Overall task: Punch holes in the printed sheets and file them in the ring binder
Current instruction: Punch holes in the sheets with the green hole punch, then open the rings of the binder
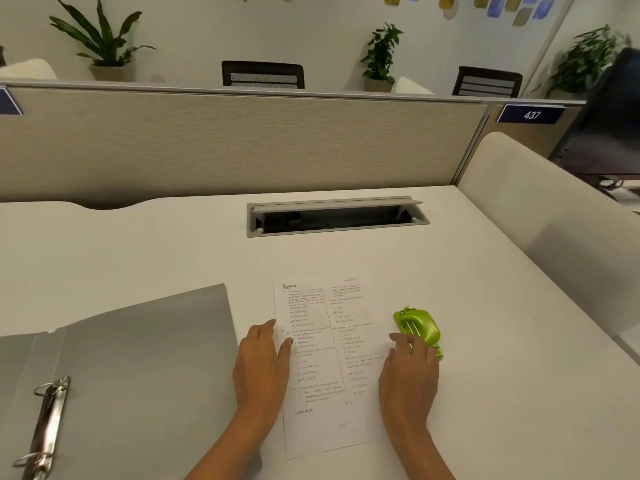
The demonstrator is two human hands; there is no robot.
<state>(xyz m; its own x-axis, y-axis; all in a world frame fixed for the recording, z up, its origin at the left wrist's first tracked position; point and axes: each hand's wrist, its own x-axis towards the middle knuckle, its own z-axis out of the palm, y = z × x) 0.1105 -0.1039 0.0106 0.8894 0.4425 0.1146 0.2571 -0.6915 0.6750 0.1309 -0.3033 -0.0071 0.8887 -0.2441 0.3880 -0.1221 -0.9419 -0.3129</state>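
Observation:
A printed sheet (pixel 329 362) with two columns of text lies flat on the white desk (pixel 173 258) in front of me. My left hand (pixel 263 362) rests on the sheet's left edge, fingers spread, thumb on the paper. My right hand (pixel 410 368) lies on the sheet's right edge, fingers apart, its fingertips touching the near end of a green hole punch (pixel 417 327). The punch sits at the sheet's right edge. A grey ring binder (pixel 138 358) lies open on the left, its metal rings (pixel 48 424) closed near the bottom left.
A cable tray (pixel 336 216) with its lid raised is set into the desk behind the sheet. A beige partition (pixel 242 143) closes off the back, and a white side panel (pixel 540 209) rises at the right. Chairs and plants stand beyond.

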